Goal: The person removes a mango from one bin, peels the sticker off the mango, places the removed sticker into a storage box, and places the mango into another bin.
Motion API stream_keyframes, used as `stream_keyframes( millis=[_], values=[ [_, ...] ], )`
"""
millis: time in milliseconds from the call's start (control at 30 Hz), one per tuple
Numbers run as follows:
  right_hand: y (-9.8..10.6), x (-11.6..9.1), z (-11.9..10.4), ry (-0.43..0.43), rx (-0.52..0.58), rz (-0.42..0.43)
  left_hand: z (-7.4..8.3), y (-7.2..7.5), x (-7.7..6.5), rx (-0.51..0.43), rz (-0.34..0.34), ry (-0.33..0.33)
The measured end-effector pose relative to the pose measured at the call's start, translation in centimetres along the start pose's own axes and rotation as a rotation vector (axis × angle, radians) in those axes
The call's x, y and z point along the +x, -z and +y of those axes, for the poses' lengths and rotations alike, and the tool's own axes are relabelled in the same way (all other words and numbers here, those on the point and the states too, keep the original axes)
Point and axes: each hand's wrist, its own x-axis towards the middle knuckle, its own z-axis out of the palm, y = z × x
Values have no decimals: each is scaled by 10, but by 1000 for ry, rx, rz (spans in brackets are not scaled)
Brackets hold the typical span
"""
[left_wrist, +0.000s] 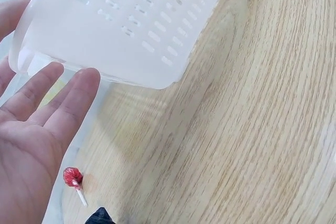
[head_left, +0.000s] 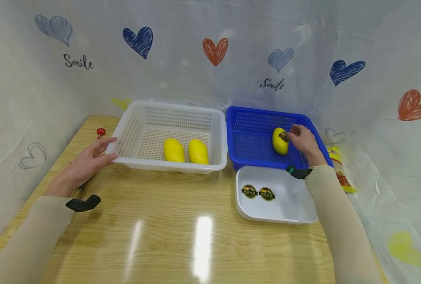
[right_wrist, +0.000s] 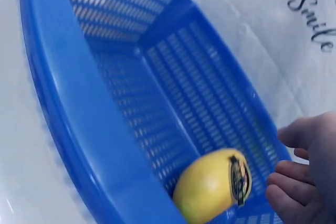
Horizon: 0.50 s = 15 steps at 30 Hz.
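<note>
Apparently one mango (head_left: 278,142) labelled; two bare mangoes (head_left: 174,150) (head_left: 198,152), two stickers (head_left: 249,191) (head_left: 266,193) remaining; right hand (head_left: 304,141) empty, left hand (head_left: 86,161) loosely touching white basket (head_left: 150,163)

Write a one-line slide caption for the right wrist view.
A right hand with bent fingers beside a yellow fruit bearing a dark sticker, inside a blue basket.
</note>
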Motion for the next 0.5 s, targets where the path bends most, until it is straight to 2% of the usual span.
stream_keyframes(
  millis=[300, 400, 500],
  values=[
    [-2, 12, 4, 1, -85, -272, 1, 0, -2, 30, 4, 10],
    [-6, 14, 3, 11, -107, -325, 2, 0, -2, 41, 7, 20],
    [-11, 17, 1, 29, -130, -340, 2, 0, -3, 55, 8, 32]
  ],
)
